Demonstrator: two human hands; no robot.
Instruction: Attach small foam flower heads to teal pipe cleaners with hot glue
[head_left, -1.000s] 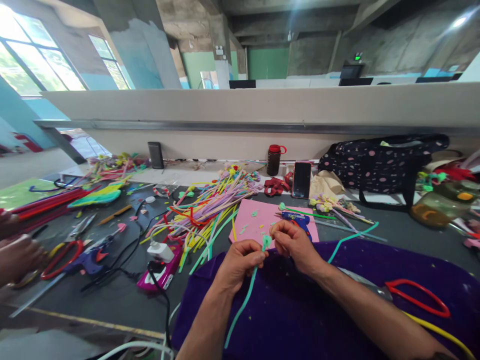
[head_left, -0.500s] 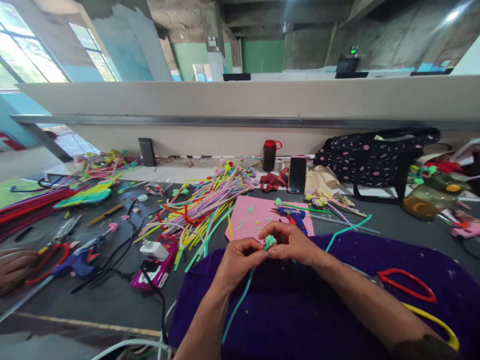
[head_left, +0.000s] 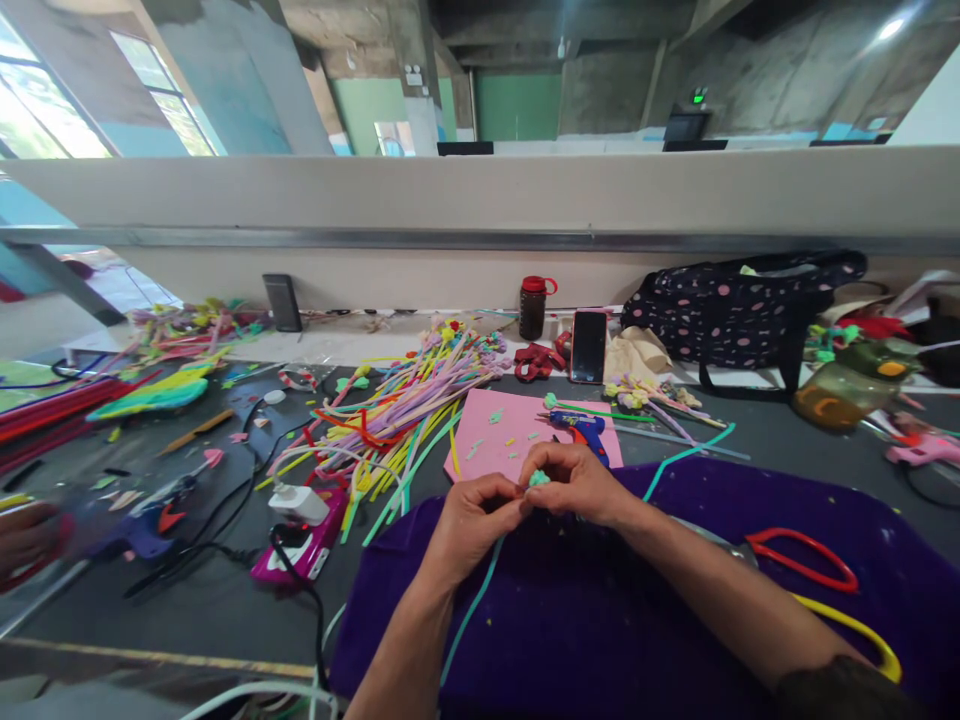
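Observation:
At the front middle, my left hand (head_left: 480, 515) and my right hand (head_left: 576, 482) meet with fingertips pinched. Between them sits a small mint-green fuzzy flower (head_left: 538, 478), partly covered by the fingers. Both thumbs and forefingers grip around it; the exact hold on its underside is hidden. A teal pipe cleaner (head_left: 474, 612) hangs below my left hand over the dark purple cloth (head_left: 600, 620); whether it joins the flower cannot be seen. Just beyond my hands lies a pink foam sheet (head_left: 480, 420) with green and yellow scraps, and a blue glue gun (head_left: 581, 428) rests on it.
Scissors (head_left: 806, 560) with red and yellow handles lie by my right forearm. Left are a pile of pipe-cleaner stems (head_left: 420, 400), a magenta power strip (head_left: 304, 540), cables, another glue gun (head_left: 142, 525) and a co-worker's hand (head_left: 26, 545). A phone (head_left: 589, 345) and bottle (head_left: 533, 310) stand behind.
The view has shifted slightly, so the scene sits a little further left. My fingers have closed in a bit over the green flower. The co-worker's hand and red-handled tool at left have moved.

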